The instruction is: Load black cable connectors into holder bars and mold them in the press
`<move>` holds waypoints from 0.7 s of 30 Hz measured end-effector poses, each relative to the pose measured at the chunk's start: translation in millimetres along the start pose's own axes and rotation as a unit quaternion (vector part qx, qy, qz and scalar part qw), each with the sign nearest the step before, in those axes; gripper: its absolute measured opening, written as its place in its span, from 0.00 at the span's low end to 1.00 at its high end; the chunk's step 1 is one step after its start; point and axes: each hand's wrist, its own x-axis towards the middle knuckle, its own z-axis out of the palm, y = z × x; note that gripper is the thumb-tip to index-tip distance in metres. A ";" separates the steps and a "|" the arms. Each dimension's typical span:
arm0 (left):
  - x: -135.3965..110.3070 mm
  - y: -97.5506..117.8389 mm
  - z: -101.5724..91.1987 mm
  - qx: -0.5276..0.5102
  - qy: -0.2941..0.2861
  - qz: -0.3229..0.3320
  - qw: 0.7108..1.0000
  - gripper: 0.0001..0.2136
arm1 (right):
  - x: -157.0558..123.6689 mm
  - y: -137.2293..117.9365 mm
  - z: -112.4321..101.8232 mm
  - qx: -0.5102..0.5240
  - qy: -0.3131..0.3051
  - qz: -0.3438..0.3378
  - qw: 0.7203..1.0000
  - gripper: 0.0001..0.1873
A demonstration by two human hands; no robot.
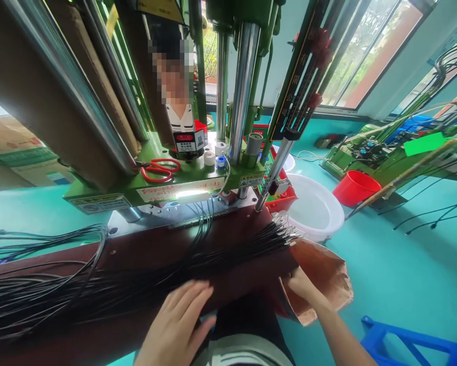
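Observation:
My left hand (177, 317) hovers over the front edge of the dark brown table (247, 282), fingers outstretched and thumb apart, holding nothing. At the table's right front corner, my right hand (300, 283) is curled, in front of the open cardboard box (323, 274). Its fingertips are hidden, so what it may grip does not show. A long bundle of black cables (228, 259) lies across the table behind my left hand, with pale metal-looking ends (285, 231) at the right. A few cables (203, 216) run up into the green press machine (190, 178).
Red-handled scissors (160, 170) and tape rolls (220, 162) rest on the press ledge. A white tub (314, 206), a red bucket (356, 188) and a blue stool (415, 343) stand at the right. Behind the press is another person (180, 119).

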 end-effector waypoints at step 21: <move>106.0 16.9 -9.0 0.277 0.038 0.233 0.931 0.08 | -23.9 -109.7 -0.7 0.438 -0.250 -0.123 0.855 0.16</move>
